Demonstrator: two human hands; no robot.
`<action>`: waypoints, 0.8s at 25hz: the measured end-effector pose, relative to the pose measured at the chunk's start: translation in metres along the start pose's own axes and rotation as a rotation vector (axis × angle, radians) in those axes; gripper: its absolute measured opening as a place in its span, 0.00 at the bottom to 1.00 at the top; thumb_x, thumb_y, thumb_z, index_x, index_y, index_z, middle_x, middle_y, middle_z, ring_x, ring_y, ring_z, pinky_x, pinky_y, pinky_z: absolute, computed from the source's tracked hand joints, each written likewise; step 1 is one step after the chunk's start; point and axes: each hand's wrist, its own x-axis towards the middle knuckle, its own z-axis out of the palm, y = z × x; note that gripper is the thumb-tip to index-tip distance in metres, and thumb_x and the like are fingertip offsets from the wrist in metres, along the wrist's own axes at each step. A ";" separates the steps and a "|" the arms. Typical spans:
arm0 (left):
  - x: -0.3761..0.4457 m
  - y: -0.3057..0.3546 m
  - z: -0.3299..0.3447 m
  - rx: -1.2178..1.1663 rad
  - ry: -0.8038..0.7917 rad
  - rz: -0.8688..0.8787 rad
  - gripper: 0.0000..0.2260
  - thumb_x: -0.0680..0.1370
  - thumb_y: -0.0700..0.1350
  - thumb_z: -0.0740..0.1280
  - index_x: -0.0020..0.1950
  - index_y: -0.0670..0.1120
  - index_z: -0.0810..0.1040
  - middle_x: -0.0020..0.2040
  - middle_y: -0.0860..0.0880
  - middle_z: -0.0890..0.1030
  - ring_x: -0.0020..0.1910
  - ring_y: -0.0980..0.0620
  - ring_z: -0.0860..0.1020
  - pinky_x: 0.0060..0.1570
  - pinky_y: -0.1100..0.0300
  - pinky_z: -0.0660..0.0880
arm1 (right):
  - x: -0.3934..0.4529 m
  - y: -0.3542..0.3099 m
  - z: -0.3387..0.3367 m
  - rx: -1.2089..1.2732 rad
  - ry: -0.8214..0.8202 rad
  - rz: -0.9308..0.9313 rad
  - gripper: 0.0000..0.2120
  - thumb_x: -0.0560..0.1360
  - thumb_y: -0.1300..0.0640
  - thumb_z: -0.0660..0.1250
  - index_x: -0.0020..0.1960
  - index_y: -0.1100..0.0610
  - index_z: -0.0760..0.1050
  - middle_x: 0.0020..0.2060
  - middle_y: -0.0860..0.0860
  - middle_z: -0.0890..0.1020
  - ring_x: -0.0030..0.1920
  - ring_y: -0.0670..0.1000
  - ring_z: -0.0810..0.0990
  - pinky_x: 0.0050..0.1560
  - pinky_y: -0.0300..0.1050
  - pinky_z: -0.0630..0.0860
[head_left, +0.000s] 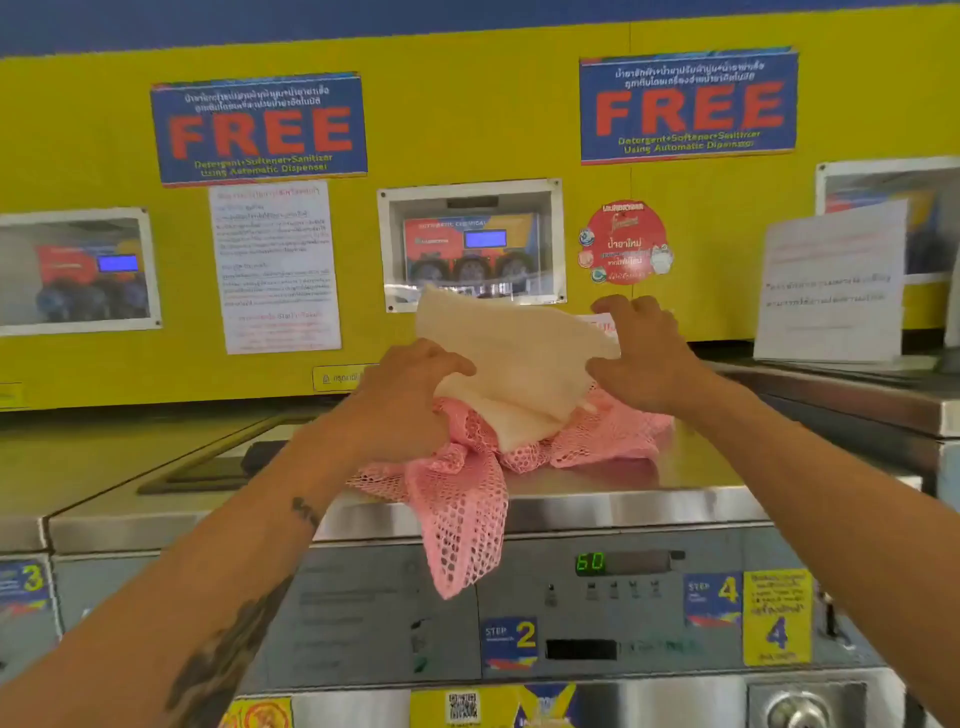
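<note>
– Atop the brushed stainless-steel washer lid (623, 499), dead centre: what's the left hand (410, 395) doing?
– Fingers curled, thumb stretched toward 3 o'clock over the cream woven cloth (509, 353). It grips the cloth's 9 o'clock edge, right where it meets the pink open-mesh laundry bag (467, 509).
– And the right hand (644, 353)?
– Clamped on the cloth's 3 o'clock edge: fingers hooked over the top, thumb underneath. Both hands are closed on fabric, w/ the cloth spanning btwn them.
– Where's the cloth sit, exactly?
– Upper corner is lifted toward 12, in front of the white-framed dispenser window (470, 244). Lower part tucks into the bunched bag; can't tell how much is inside.
– Bag position?
– Heaped on the lid, centre. One flap spills over the front edge at 6 o'clock and hangs over the grey control panel (363, 597), left of the green "60" display (590, 563).
– Room to move?
– Bare steel at 3 o'clock of the bag. A dark framed recess (244, 460) sits at 9. The yellow wall panel (467, 104) stands close behind at 12. At 2 o'clock a white printed paper sheet (831, 280) leans on the next machine, well apart from the right hand.
</note>
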 end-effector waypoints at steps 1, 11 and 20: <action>0.016 -0.006 0.003 0.032 0.004 0.012 0.23 0.73 0.40 0.68 0.66 0.58 0.73 0.65 0.53 0.72 0.66 0.50 0.67 0.68 0.50 0.65 | 0.019 0.007 0.005 0.100 -0.047 0.008 0.32 0.72 0.55 0.69 0.73 0.51 0.61 0.64 0.58 0.69 0.62 0.59 0.70 0.59 0.52 0.70; 0.083 -0.044 -0.024 -0.016 -0.648 -0.236 0.22 0.70 0.45 0.71 0.60 0.66 0.76 0.64 0.62 0.74 0.64 0.58 0.71 0.67 0.53 0.68 | 0.106 0.004 0.032 0.309 -0.763 -0.147 0.20 0.74 0.46 0.69 0.65 0.41 0.70 0.58 0.38 0.75 0.58 0.45 0.74 0.55 0.45 0.72; 0.116 -0.047 0.031 -0.289 0.166 -0.063 0.03 0.70 0.47 0.70 0.39 0.50 0.77 0.37 0.54 0.80 0.39 0.53 0.79 0.42 0.49 0.77 | 0.070 -0.045 0.087 0.250 -0.561 -0.093 0.26 0.70 0.46 0.67 0.66 0.46 0.65 0.54 0.45 0.79 0.50 0.50 0.79 0.46 0.50 0.77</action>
